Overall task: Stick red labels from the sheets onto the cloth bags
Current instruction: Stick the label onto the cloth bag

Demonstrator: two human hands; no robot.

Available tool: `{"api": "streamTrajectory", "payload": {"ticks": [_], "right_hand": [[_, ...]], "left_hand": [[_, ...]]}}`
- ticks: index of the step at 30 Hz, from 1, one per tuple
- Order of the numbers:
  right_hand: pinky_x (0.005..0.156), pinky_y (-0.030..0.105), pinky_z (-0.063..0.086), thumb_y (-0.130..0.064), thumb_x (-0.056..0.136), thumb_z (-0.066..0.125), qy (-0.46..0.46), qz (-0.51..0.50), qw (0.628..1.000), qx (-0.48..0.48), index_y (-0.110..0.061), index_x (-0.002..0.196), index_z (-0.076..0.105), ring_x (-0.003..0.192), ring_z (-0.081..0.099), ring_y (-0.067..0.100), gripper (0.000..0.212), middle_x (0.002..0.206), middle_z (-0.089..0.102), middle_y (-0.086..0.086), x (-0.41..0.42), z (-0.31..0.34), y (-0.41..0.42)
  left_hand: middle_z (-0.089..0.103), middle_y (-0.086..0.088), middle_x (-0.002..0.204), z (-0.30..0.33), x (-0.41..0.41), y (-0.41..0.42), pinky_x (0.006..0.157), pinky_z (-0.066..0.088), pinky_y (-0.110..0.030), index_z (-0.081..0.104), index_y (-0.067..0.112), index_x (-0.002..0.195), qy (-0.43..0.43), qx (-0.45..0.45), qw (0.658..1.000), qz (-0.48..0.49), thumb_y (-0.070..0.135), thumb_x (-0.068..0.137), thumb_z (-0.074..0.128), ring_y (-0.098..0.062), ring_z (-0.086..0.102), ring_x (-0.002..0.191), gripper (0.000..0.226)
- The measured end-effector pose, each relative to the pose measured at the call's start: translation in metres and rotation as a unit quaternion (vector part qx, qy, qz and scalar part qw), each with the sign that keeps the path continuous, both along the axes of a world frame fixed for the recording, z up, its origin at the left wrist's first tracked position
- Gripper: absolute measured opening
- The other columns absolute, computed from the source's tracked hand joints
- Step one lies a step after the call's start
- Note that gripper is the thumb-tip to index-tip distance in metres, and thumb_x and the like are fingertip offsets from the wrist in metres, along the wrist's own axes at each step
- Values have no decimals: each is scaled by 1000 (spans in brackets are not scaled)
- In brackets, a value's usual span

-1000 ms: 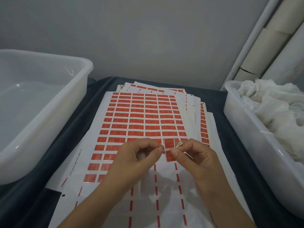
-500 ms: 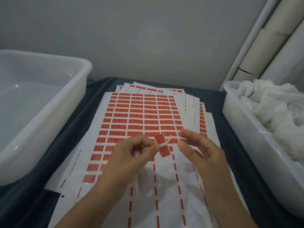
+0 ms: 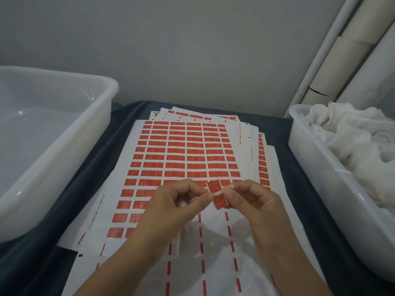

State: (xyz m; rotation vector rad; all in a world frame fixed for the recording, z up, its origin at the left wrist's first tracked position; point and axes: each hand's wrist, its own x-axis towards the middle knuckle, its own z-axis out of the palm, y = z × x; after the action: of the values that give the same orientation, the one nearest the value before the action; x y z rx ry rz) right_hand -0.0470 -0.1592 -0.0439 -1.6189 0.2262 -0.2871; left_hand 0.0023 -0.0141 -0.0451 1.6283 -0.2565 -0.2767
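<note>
Pinching from both sides, the left hand and the right hand meet over the near part of the top label sheet — fingers of each curled in, thumb and forefinger tips closed on a thin white drawstring that runs between them. A red label sits right in that gap, folded over the string, one half standing above it and the other hanging below, its edges just beside the fingertips on either side. The cloth bag itself trails down under the left hand, pale and hard to tell from the sheet beneath. More sheets fan out behind on the dark table cover. Off to the right, a white bin holds a heap of cloth bags — to the left stands another white tub.
</note>
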Motion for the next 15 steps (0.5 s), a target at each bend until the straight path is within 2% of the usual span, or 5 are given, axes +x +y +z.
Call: {"api": "streamTrajectory", "payload": {"ticks": [4,8,10,12,15], "right_hand": [[59,-2,41,-35,64,62,-23,-26,999,-25,-23,80,64,82,63,-12,20,78,68,-30,-1,-1,1],[59,-2,41,-33,63,64,-17,-33,999,-4,-20,79,63,82,63,-11,21,78,69,-26,-1,-4,0],[58,-4,40,-33,63,63,-16,-24,1000,2,-19,79,64,82,62,-11,21,78,69,-24,-1,-4,1],[57,-5,39,-33,64,63,-19,-17,1000,4,-19,79,65,80,62,-12,21,76,69,-25,-2,-3,3],[59,-3,41,-31,65,63,-33,-12,999,5,-19,79,65,81,64,-10,18,77,70,-24,-3,-1,4]], "left_hand": [[66,21,62,1,-2,-3,50,42,-2,66,38,53,-44,36,998,27,44,52,63,5,61,68,6],[62,21,59,0,-5,-3,55,41,2,55,50,81,-175,91,978,61,51,58,59,9,58,74,24],[51,27,60,-2,-7,-3,54,38,4,52,44,91,-302,129,942,65,46,68,62,5,56,69,26],[55,23,71,-5,-10,-4,54,33,8,59,30,96,-405,174,895,67,41,73,62,1,51,62,25],[70,5,78,-8,-12,-4,69,33,4,71,16,92,-456,206,864,56,38,76,51,2,47,82,34]]}}
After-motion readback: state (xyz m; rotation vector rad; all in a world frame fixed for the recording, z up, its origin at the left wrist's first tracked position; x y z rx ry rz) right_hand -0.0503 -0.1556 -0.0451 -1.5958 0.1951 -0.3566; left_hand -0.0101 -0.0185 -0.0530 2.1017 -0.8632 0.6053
